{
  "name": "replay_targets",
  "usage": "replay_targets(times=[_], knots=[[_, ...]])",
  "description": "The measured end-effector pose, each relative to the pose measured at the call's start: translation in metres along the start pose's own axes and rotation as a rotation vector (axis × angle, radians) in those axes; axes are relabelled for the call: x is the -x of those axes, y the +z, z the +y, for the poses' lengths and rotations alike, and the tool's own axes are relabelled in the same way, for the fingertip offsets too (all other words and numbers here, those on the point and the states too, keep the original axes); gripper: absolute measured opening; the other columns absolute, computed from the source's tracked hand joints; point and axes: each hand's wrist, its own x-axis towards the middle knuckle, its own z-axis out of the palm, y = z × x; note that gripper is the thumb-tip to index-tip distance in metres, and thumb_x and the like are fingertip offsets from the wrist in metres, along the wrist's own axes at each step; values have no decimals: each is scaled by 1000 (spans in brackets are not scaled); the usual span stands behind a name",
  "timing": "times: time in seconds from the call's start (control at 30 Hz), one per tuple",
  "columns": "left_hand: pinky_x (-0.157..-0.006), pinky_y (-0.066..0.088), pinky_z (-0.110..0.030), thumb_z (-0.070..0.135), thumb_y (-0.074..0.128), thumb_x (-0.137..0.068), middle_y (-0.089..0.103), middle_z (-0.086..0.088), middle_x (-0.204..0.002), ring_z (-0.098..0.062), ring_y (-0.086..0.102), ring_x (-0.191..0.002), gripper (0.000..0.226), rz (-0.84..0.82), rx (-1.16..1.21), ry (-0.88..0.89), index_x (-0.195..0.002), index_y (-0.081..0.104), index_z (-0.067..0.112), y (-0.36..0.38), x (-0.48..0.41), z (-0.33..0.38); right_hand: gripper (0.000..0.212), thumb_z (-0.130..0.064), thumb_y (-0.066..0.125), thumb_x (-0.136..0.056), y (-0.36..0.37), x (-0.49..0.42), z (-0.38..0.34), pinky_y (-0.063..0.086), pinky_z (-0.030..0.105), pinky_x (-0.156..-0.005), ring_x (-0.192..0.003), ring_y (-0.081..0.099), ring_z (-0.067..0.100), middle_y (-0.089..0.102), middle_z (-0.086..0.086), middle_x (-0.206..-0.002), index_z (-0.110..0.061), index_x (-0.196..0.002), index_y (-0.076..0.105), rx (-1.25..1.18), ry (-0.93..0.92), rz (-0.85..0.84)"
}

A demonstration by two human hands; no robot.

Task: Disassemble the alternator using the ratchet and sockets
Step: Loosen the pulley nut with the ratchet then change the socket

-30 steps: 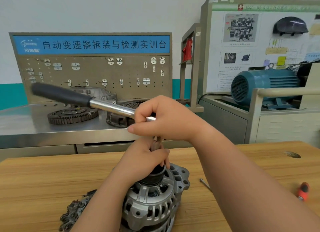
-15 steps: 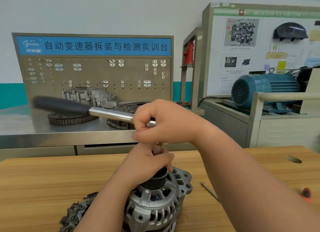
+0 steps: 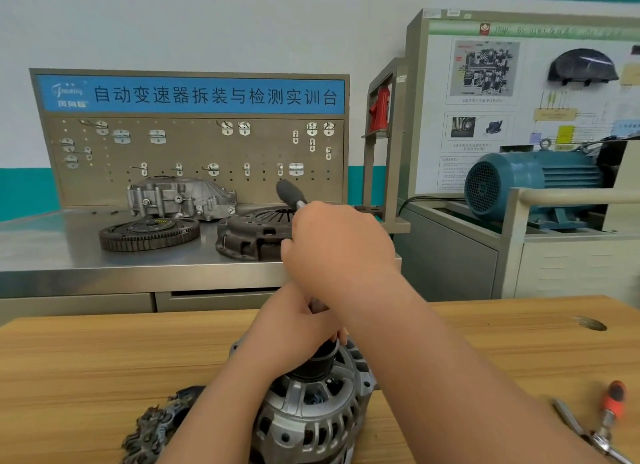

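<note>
Right hand (image 3: pixel 339 252): fingers curled round the shaft of the ratchet (image 3: pixel 290 192) close to its head, so that only the dark grip shows past the knuckles. Half a second ago that grip pointed to the person's left. It now points away, toward the pegboard (image 3: pixel 194 151), so the handle has swung through roughly a quarter turn.

Left hand (image 3: pixel 298 325): clamped over the black cylinder (image 3: pixel 320 361) atop the alternator (image 3: pixel 311 415), and it has kept its place. Whether that cylinder is socket or pulley cannot be told.

The alternator stands on the wooden desk (image 3: pixel 86 377) near its front edge, unmoved.

Judgement: one stroke on the top fastener is complete. Whether it was a loosening pull or the free return cannot be told, since the fastener is hidden. Further strokes are probably needed.

An orange-handled screwdriver (image 3: pixel 614 399) lies well apart, at right.
</note>
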Motion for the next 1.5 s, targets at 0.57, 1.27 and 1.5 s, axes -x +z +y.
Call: replay_targets(times=[0.57,1.27,1.5], knots=[[-45,32,-7,2,50,-87,54,18,-41,6,48,-42,50,-5,8,-21,-42,54,25,0,-2,-4,26,-20,56,-88,-4,2,2,46,33,-62,-69,56,20,50,-5,-63,-21,-65,47,-234,-60,-10],[-46,35,-4,1,46,-84,53,25,-42,15,50,-47,51,19,-54,-2,-44,58,30,0,-2,-1,23,-15,49,-92,-5,1,-5,35,31,-56,-73,49,25,42,1,-67,-21,-72,40,-50,15,-31],[-53,38,-8,10,62,-86,69,3,-59,4,57,-52,34,-75,77,-21,-54,57,18,0,-4,-7,29,-11,61,-81,-19,0,7,41,33,-59,-61,42,13,43,-6,-59,-19,-59,44,-323,-256,-239]])
